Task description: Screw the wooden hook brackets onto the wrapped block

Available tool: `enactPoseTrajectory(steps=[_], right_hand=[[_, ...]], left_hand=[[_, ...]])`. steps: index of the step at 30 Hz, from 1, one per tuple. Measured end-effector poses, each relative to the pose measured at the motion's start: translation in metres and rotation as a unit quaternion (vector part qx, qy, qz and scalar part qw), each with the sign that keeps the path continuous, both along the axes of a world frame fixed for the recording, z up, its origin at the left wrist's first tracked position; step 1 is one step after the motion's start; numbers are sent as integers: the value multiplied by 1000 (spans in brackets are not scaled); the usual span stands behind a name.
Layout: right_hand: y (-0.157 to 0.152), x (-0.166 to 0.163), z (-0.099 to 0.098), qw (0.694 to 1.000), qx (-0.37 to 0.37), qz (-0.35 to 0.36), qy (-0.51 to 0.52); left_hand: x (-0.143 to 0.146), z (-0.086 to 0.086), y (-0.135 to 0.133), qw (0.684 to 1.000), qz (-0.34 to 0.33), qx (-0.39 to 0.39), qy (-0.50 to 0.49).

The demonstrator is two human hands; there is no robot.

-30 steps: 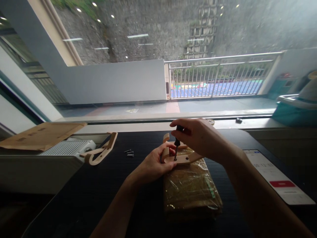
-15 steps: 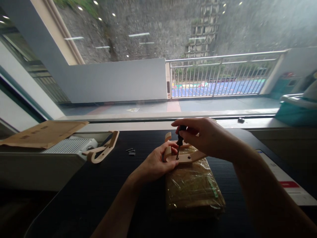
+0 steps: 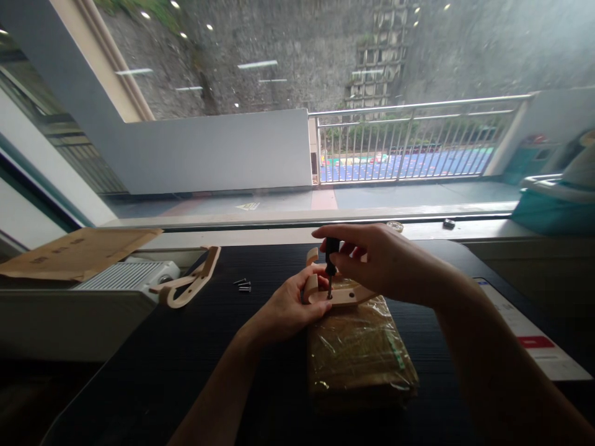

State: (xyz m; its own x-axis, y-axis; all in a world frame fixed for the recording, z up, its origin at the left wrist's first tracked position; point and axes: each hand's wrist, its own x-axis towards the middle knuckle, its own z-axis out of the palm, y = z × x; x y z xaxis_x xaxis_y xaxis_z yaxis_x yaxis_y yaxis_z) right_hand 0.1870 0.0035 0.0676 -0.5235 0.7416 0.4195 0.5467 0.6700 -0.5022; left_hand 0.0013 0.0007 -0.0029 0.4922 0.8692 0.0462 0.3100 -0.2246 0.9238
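Observation:
My right hand (image 3: 376, 263) is closed round the dark handle of a small screwdriver (image 3: 330, 266), held upright with its tip in a hole of a curved wooden piece (image 3: 344, 296). My left hand (image 3: 290, 306) grips the left end of that wooden piece and steadies it. The piece rests on the far end of a plastic-wrapped brown package (image 3: 357, 350) lying on the black table (image 3: 186, 359).
A second curved wooden piece (image 3: 190, 285) lies at the table's left edge, with a few loose screws (image 3: 243, 285) beside it. A white ribbed unit (image 3: 125, 275) and cardboard (image 3: 74, 251) sit at left. A phone (image 3: 530, 334) lies at right. A window ledge runs behind.
My right hand's fingers have shifted round the screwdriver handle, which stays upright over the same hole. The left hand and wooden piece have kept their place.

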Motion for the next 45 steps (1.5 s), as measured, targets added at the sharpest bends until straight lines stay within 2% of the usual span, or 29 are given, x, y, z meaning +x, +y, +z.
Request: enactPoseTrajectory(steps=[17, 25, 37, 45], right_hand=[[4, 5, 1, 997, 53, -51, -9], [2, 1, 1, 1000, 10, 8, 19], [5, 2, 3, 997, 61, -47, 5], [-1, 1, 4, 1000, 17, 1, 11]], left_hand=[[-1, -6, 1, 1000, 2, -10, -24], [-1, 0, -1, 1000, -15, -13, -16], [0, 1, -1, 1000, -4, -10, -13], [0, 2, -1, 1000, -3, -6, -9]])
